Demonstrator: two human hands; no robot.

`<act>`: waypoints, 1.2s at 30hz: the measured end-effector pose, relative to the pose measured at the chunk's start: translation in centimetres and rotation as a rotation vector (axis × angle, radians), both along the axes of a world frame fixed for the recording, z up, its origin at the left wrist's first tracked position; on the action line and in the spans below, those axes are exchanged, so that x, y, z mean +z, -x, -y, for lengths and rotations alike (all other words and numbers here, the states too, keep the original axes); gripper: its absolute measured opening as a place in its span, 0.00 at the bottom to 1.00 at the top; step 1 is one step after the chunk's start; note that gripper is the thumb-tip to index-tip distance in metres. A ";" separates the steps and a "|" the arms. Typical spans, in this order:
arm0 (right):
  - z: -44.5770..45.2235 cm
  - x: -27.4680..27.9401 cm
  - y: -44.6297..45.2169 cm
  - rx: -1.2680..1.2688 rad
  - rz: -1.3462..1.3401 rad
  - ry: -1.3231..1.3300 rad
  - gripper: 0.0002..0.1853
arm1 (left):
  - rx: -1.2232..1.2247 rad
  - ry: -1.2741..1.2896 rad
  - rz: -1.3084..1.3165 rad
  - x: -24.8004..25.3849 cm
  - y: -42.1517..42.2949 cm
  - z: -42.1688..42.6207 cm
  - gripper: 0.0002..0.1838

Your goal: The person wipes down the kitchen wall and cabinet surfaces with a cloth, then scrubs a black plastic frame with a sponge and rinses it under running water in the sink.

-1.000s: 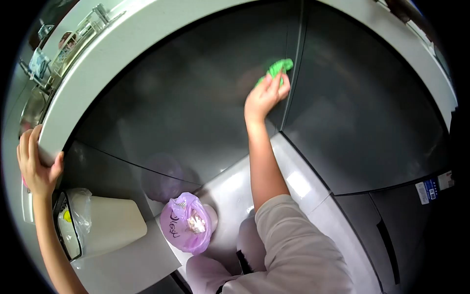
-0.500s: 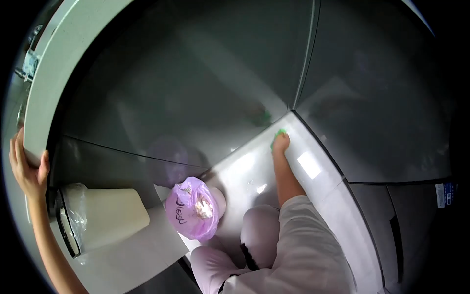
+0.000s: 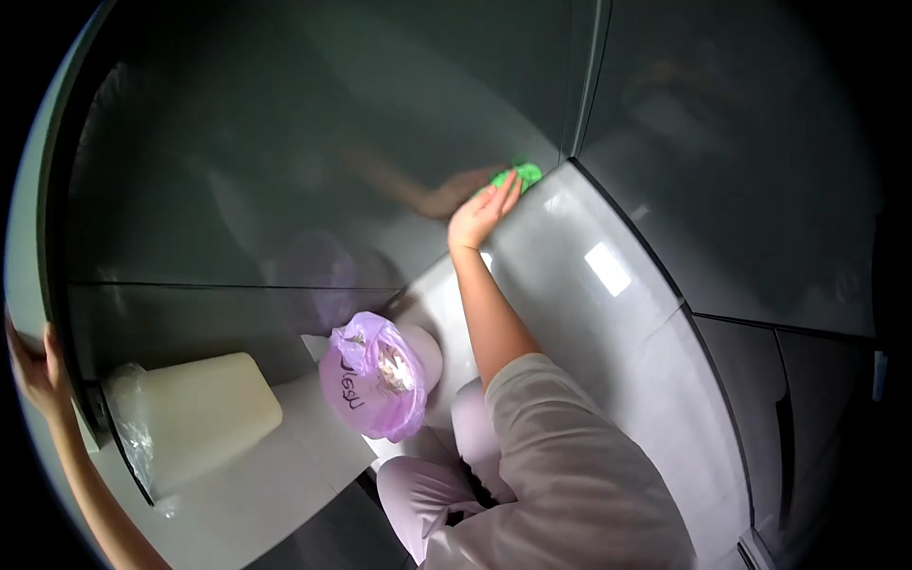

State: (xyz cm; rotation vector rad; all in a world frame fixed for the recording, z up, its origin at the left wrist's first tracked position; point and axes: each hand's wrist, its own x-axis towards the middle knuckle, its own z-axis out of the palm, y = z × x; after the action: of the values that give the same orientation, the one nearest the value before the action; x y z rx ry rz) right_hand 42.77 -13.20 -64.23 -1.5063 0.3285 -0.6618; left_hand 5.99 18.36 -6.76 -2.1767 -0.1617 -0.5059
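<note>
My right hand (image 3: 484, 214) presses a bright green cloth (image 3: 518, 178) against the bottom of the dark glossy panel (image 3: 285, 123), beside the edge of the pale shiny ledge (image 3: 541, 275). Its fingers lie over the cloth, and the panel mirrors the hand. At the far left, my left hand (image 3: 40, 372) grips the lower part of the pale curved rim (image 3: 27, 237), fingers behind it and thumb in front.
A small bin with a purple bag (image 3: 375, 380), holding white scraps, stands before my knees. Left of it is a cream bin (image 3: 209, 404) with a clear liner. Another dark panel (image 3: 731, 171) meets the first at a vertical seam.
The view has tilted lower. My right hand went from high on the panel down to the ledge, then up and left to the panel's bottom edge with the cloth. My left hand stays on the rim.
</note>
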 end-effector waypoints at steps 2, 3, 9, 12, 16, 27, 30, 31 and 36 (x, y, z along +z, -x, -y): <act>0.7 -7.9 0.3 0.187 -0.507 0.089 0.20 | 0.026 -0.015 -0.011 0.3 0.8 -0.9 0.16; 1.1 -11.7 0.8 0.437 -0.892 0.119 0.19 | 0.032 -0.023 -0.016 0.4 0.9 -1.1 0.15; 3.7 -13.5 1.3 0.206 -0.543 -0.336 0.14 | 0.004 -0.081 -0.039 0.2 0.4 -0.6 0.10; 7.1 5.7 -1.8 0.161 -0.045 -0.490 0.17 | -0.072 -0.096 0.043 -0.8 -1.2 -0.3 0.13; 5.5 20.2 0.3 0.212 0.587 -0.073 0.20 | 0.083 -0.667 0.022 -0.9 -1.0 -2.4 0.32; -2.1 6.8 5.6 0.932 1.591 0.886 0.15 | -0.168 -0.167 0.031 -1.3 -5.7 7.0 0.38; 1.6 -9.7 4.0 1.589 1.315 1.413 0.12 | -0.254 -0.139 0.046 -1.5 -7.6 9.5 0.39; 3.6 -15.5 3.4 1.652 0.881 1.473 0.13 | -0.275 -0.138 0.051 -1.4 -8.1 10.2 0.40; 6.9 -4.6 3.9 1.714 0.792 1.313 0.17 | -0.355 -0.074 0.084 -3.0 -9.7 12.3 0.43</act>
State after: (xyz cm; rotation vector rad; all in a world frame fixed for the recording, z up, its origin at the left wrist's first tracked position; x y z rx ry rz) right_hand 38.86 -20.12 -68.81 -1.7840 -2.1519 0.1390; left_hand 15.69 6.05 -9.80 -2.1206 0.2002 -0.7905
